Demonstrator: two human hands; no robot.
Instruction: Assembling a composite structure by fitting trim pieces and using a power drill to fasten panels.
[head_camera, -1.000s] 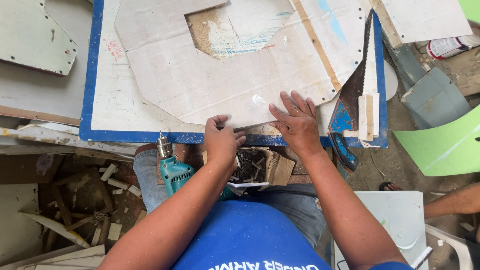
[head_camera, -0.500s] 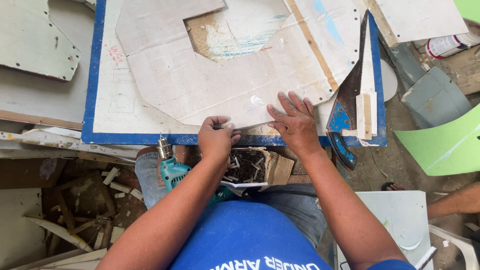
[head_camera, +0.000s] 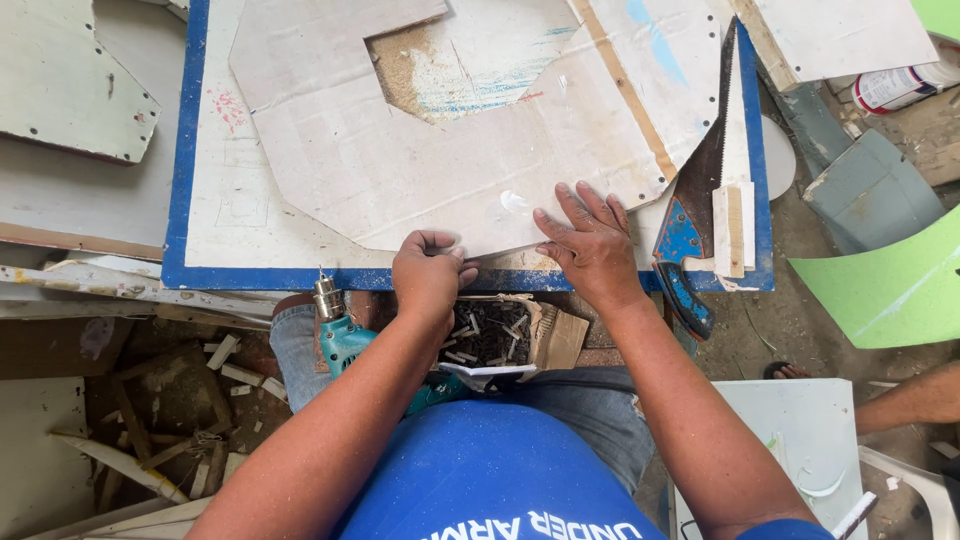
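Two hands at near edge of cut panel (head_camera: 440, 150) on blue-rimmed bench (head_camera: 190, 270): left hand (head_camera: 428, 275) curled in closed grip, contents not discernible; right hand (head_camera: 590, 245) flat, fingers spread, pressing panel; handsaw (head_camera: 690, 235) just right; drill (head_camera: 345, 335) on lap.

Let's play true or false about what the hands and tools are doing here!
1. The right hand lies flat on the pale cut board. True.
2. The left hand is holding the turquoise drill. False: the drill rests on the person's lap, untouched; the left hand is curled at the board's near edge.
3. A handsaw with a blue handle lies to the right of the right hand. True.
4. The cardboard box of screws sits on top of the board. False: it sits below the table edge, by the person's lap.
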